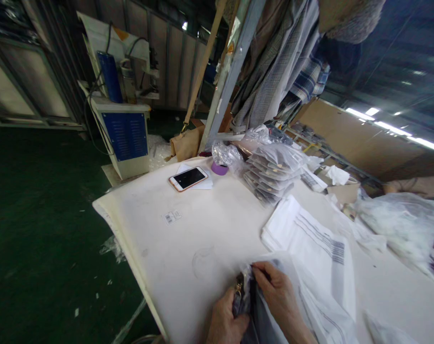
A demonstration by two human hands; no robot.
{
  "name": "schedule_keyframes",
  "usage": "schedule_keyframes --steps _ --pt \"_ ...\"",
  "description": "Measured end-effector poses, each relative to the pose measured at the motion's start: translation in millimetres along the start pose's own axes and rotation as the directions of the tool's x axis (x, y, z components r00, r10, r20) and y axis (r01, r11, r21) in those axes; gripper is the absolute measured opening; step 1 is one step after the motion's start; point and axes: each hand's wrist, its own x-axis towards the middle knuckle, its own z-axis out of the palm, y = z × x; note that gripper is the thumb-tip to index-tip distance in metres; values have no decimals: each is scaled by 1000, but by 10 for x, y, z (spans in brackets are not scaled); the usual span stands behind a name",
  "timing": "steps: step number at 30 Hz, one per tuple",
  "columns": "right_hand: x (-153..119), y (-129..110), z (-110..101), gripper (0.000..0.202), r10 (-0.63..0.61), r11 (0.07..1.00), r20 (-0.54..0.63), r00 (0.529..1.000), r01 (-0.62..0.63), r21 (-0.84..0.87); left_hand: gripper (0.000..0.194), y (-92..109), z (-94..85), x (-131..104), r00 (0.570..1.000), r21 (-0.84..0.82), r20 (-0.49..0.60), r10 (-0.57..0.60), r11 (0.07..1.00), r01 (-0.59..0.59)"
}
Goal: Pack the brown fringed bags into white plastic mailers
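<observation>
Left hand [226,320] and right hand [279,298] at the near edge of the white surface [188,239], both closed on a dark folded garment [247,306] that sits partly inside a clear plastic bag [291,282]. The left hand grips the garment's near end beside a small metal fitting [238,285], fingers curled shut; the right hand pinches the bag's mouth between thumb and fingertips. The garment looks soft, light and limp, likely to sag unless held by its folded edge; the bag film appears thin and slippery, best taken at the rim of its opening. Just beyond lies a pile of flat white printed bags [306,239]. Farther out stand a stack of packed bags [272,174], a roll of purple tape [219,167], a phone [188,178] and a barcode sticker [171,217]. Hanging clothes [274,62] and a blue machine [125,134] form the background
</observation>
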Motion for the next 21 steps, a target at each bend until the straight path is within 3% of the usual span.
schedule_keyframes --steps 5,10,13,18,21 --pt "41 -37 -83 32 -23 995 26 999 25 -92 55 -21 -24 14 998 12 40 -56 998 56" --pt "53 -16 -42 30 -81 982 11 997 81 -170 62 50 6 -16 999 119 43 7 993 -12" --pt "57 8 -39 26 -191 954 13 981 189 -235 64 110 40 -29 997 131 70 36 990 -45" --pt "-9 -21 -103 20 -495 735 125 860 491 -468 63 199 131 21 994 74 67 88 993 -93" --pt "-154 4 -56 23 -627 552 177 758 593 -586 44 176 206 88 993 -38 55 106 994 -104"
